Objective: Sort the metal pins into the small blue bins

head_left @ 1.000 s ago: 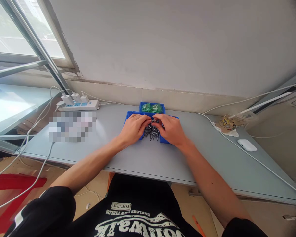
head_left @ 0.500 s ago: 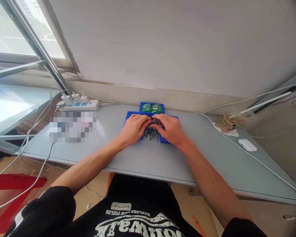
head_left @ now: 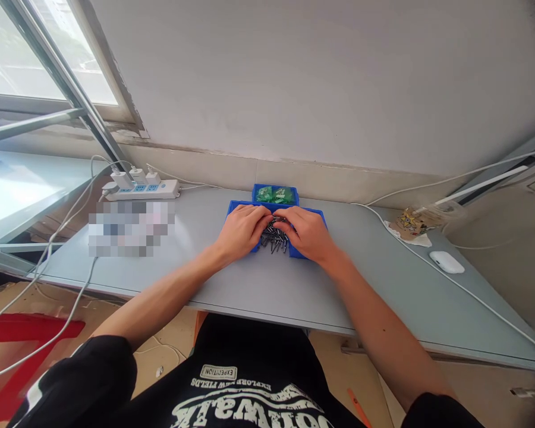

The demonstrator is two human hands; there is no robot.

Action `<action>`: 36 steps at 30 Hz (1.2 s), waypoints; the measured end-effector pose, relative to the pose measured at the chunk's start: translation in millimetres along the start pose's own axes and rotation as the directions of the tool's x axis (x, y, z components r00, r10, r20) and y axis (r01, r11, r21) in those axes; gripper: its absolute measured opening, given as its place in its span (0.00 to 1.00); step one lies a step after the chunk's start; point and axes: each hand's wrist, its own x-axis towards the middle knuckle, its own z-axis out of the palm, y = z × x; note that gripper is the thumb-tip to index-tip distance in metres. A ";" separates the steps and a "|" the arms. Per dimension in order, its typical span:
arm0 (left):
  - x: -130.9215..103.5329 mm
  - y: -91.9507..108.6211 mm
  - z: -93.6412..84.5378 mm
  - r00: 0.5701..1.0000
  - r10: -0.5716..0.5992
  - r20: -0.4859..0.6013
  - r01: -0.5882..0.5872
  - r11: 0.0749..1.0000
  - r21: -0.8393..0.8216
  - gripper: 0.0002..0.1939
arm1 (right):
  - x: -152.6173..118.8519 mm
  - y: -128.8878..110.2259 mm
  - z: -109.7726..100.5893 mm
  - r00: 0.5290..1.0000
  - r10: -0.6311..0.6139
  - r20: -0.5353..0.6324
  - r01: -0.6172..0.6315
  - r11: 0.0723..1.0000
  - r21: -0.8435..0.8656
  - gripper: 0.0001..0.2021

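Note:
A pile of small dark metal screws or pins [head_left: 274,242] lies on the grey table, between a blue bin on the left [head_left: 233,209] and a blue bin on the right [head_left: 299,254]. My left hand [head_left: 244,229] rests over the left bin, its fingers and thumb curled together above the pile. Opposite it, my right hand [head_left: 310,233] covers much of the right bin, also with thumb and fingertips drawn together. Both sets of fingertips nearly meet; whatever small thing they pinch is hidden. Behind them stands another blue bin [head_left: 255,190] with green packets [head_left: 282,194].
A white power strip [head_left: 160,190] with plugs stands at the back left, near a blurred-out object [head_left: 131,229]. To the right are a patterned cup [head_left: 410,223] with a straw, a white earbud case [head_left: 446,261] and a white cable [head_left: 417,245]. The wall borders the table's back.
My right fingertips have shifted slightly, closing in toward the thumb over the pile. My left hand stays nearly still, and the bins have not moved.

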 end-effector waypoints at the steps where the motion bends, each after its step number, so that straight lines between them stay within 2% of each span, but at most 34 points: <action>1: 0.8 -1.6 -1.1 1.000 -0.016 -0.018 0.017 0.999 0.042 0.14 | -0.1 0.0 0.0 1.000 0.004 0.029 -0.003 1.000 -0.003 0.13; 4: 4.2 -10.3 -6.5 0.992 -0.077 -0.102 0.095 0.978 0.184 0.16 | 0.2 -1.0 0.8 0.986 0.006 0.164 0.004 0.998 -0.060 0.11; 8: 7.8 -25.2 -13.3 0.971 -0.164 -0.174 0.209 0.935 0.287 0.18 | 2.3 -6.6 2.8 0.935 0.029 0.353 0.015 0.992 -0.121 0.12; 11: 8.0 -29.7 -14.8 0.965 -0.200 -0.170 0.243 0.926 0.289 0.18 | 4.2 -13.4 4.6 0.884 0.066 0.463 -0.003 0.991 -0.136 0.11; 15: 6.8 -22.3 -12.5 0.983 -0.160 -0.094 0.178 0.954 0.242 0.16 | 5.0 -20.7 7.1 0.818 0.116 0.563 -0.006 0.981 -0.194 0.08; 18: 5.3 -12.3 -9.0 0.997 -0.071 -0.009 0.072 0.981 0.183 0.15 | 3.7 -23.2 7.6 0.799 0.131 0.587 0.001 0.976 -0.218 0.06; 23: 2.3 -0.9 -4.3 0.993 0.084 0.084 -0.091 0.992 0.085 0.16 | 0.2 -23.6 6.6 0.806 0.090 0.585 0.035 0.979 -0.199 0.09; 30: 1.2 -1.5 -3.4 0.988 0.102 0.112 -0.109 0.992 0.058 0.16 | -3.1 -17.7 10.3 0.832 0.050 0.553 0.024 0.992 -0.125 0.10; 36: 0.9 -1.7 -1.7 0.986 0.112 0.121 -0.118 0.992 0.045 0.15 | -2.8 -16.6 10.8 0.825 0.051 0.563 0.011 0.994 -0.107 0.10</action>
